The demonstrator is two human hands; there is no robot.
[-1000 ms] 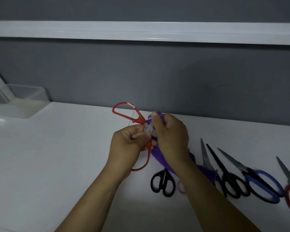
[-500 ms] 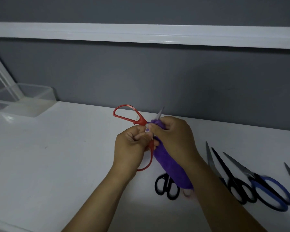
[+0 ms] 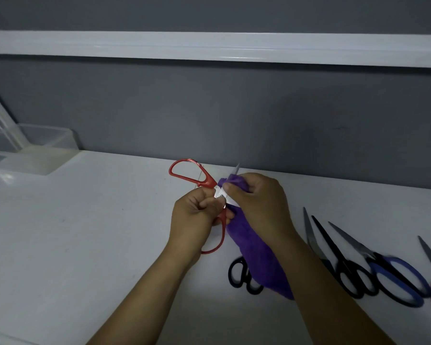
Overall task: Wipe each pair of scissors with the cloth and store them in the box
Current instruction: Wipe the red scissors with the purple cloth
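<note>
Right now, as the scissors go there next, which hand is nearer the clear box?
Left. The left hand, gripping the red scissors, is to the right of the clear box; the right hand, holding the purple cloth, is farther right, beyond the left.

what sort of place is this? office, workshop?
Likely an office-style desk or staged workstation: a plain white tabletop against a grey partition panel with a white rail, plus a clear plastic box at far left.
</note>
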